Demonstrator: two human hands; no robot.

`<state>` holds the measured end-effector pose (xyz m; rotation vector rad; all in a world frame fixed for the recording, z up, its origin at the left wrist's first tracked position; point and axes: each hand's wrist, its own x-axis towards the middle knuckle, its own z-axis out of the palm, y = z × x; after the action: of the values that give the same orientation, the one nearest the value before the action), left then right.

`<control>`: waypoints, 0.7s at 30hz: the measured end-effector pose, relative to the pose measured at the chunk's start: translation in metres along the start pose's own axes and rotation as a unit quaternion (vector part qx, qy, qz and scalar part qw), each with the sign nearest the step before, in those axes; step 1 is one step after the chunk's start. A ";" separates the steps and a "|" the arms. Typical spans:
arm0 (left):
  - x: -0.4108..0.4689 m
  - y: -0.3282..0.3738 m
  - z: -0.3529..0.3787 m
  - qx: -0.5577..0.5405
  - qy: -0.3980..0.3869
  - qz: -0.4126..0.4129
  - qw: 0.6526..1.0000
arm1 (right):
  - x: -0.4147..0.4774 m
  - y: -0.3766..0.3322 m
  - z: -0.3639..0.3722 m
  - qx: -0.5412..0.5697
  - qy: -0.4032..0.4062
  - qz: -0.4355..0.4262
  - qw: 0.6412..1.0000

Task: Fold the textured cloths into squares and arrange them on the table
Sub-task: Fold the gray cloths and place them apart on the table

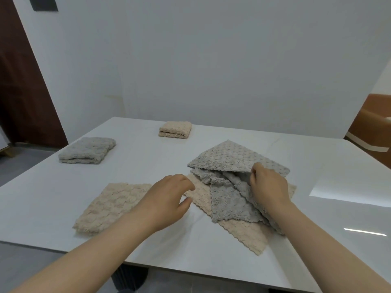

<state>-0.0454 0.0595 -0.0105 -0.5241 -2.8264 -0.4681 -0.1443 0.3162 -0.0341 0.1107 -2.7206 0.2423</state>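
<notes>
A loose pile of textured cloths lies right of centre on the white table (148, 157). On top is a rumpled grey cloth (228, 195), and my right hand (266, 185) pinches one of its folded edges. Under it a beige cloth (243, 231) lies flat, sticking out toward the near edge. My left hand (169, 197) hovers with fingers apart at the pile's left corner, holding nothing. A flat folded beige cloth (110, 206) lies to the left. A folded grey square (88, 150) and a folded beige square (175, 129) sit farther back.
The table's near edge runs under my forearms, with grey floor below. A white wall stands behind the table. A dark brown door (23, 85) is at the left and a brown piece of furniture (372, 127) at the right.
</notes>
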 end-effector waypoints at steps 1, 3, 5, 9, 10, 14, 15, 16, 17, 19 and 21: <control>0.000 0.000 -0.001 0.000 0.003 0.000 1.000 | 0.000 -0.002 -0.004 0.012 0.009 -0.005 1.000; 0.000 -0.001 -0.003 0.003 0.006 -0.001 1.000 | 0.001 -0.007 -0.014 0.041 0.020 -0.033 0.998; -0.002 -0.002 -0.005 0.001 0.008 -0.002 1.000 | 0.001 -0.014 -0.025 0.061 0.025 -0.068 0.995; -0.006 -0.003 -0.010 -0.006 0.015 -0.002 1.000 | 0.000 -0.027 -0.053 0.074 0.042 -0.122 0.989; -0.007 -0.003 -0.011 -0.009 0.018 -0.004 1.000 | -0.001 -0.031 -0.060 0.070 0.048 -0.136 0.987; -0.011 -0.004 -0.015 -0.022 0.034 -0.006 0.999 | -0.006 -0.047 -0.086 0.070 0.081 -0.185 0.977; -0.013 -0.004 -0.017 -0.028 0.036 -0.009 0.999 | -0.008 -0.051 -0.092 0.071 0.082 -0.193 0.975; -0.015 -0.003 -0.018 -0.036 0.038 -0.010 0.999 | -0.009 -0.055 -0.097 0.072 0.078 -0.199 0.974; -0.017 -0.003 -0.018 -0.042 0.039 -0.010 0.998 | -0.010 -0.059 -0.101 0.073 0.070 -0.204 0.974; -0.020 -0.001 -0.021 -0.054 0.045 -0.014 0.997 | -0.013 -0.065 -0.110 0.074 0.056 -0.214 0.972; -0.021 0.000 -0.024 -0.080 0.061 -0.025 0.995 | -0.015 -0.072 -0.118 0.080 0.054 -0.226 0.969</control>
<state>-0.0219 0.0448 0.0060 -0.4377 -2.7042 -0.7149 -0.0771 0.2682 0.0774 0.7300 -2.4793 0.3212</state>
